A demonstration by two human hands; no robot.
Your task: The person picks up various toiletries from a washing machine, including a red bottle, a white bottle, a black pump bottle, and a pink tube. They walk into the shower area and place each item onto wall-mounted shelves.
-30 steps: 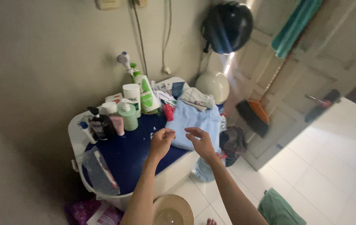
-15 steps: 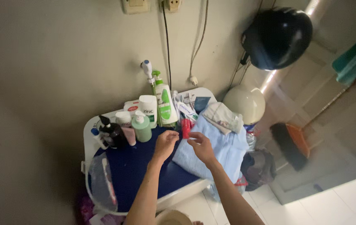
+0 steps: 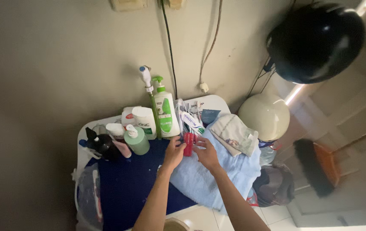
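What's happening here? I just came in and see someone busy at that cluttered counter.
A person stands over a dark blue countertop crowded with toiletry bottles. Both hands meet at a small red container standing at the edge of a folded light blue towel: the left hand touches one side of it, the right hand the other. A green pump bottle stands just behind.

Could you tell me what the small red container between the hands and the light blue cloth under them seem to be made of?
The small red cylindrical container, which both the left hand and the right hand touch, looks like smooth plastic, going by its even colour and hard edges. The light blue folded cloth looks like soft woven fabric, perhaps towelling: matte, creased, draping over the edge.
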